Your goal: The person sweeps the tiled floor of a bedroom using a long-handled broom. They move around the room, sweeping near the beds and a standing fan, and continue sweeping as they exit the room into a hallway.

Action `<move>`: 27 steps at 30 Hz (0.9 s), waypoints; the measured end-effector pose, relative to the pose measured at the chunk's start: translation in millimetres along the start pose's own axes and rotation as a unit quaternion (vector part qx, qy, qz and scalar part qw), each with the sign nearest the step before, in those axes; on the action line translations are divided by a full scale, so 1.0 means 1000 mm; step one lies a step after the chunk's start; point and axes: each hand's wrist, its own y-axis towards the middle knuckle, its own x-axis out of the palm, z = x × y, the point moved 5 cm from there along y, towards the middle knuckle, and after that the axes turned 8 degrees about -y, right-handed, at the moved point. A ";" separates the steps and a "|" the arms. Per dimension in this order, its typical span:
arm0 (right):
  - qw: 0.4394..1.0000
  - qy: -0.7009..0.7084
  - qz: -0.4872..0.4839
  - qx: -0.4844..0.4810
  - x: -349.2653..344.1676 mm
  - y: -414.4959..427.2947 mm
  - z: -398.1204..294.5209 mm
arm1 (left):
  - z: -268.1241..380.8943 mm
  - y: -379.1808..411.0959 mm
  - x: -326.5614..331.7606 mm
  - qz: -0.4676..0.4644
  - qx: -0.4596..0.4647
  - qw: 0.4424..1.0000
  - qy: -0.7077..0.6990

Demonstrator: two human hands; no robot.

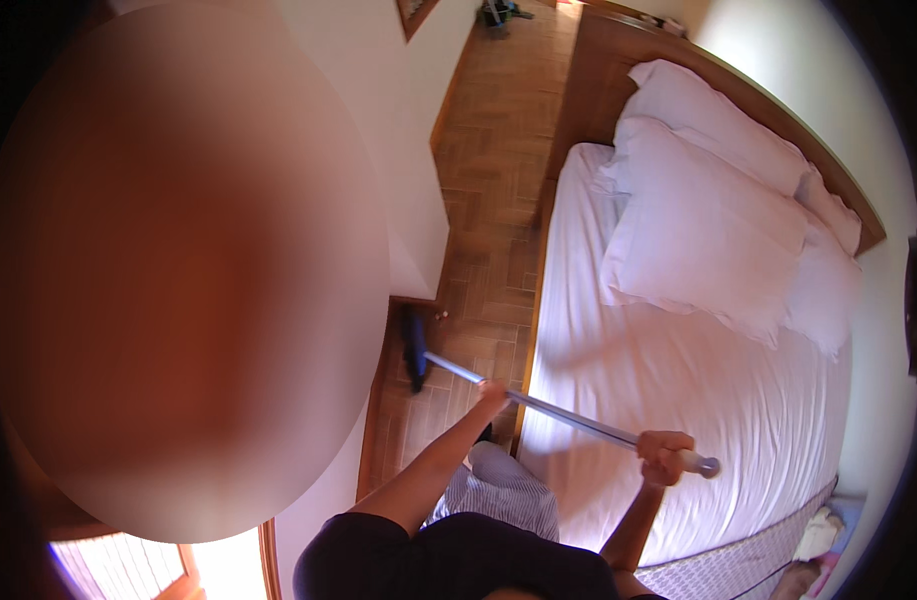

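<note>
A broom runs diagonally across the view, its metallic handle [571, 418] passing over the edge of the bed. My left hand [493, 395] grips the handle partway down. Close to the handle's rounded top end, my right hand [662, 456] is wrapped around it, above the mattress. The dark blue and black broom head [413, 349] is on the herringbone wood-look floor [496, 262], beside the foot of the wall, and looks blurred. A few small pale bits [442, 316] lie on the floor just past it.
A bed with a pale fitted sheet [623, 367], several pillows [713, 225] and a wooden headboard [818, 157] stands to the right. A white wall corner [421, 247] bounds the narrow floor strip on the left. A large blurred oval hides much of the left side.
</note>
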 end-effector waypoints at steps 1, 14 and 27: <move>0.998 0.029 -0.063 0.002 0.006 0.011 -0.010 | 0.015 -0.009 -0.015 0.014 -0.017 0.998 -0.060; 0.927 0.237 -0.275 0.095 0.048 0.026 -0.075 | 0.044 -0.206 -0.048 0.077 -0.140 0.976 -0.150; 0.683 0.099 -0.616 0.379 0.269 -0.295 0.051 | -0.139 -0.549 0.142 0.096 -0.529 0.788 -0.300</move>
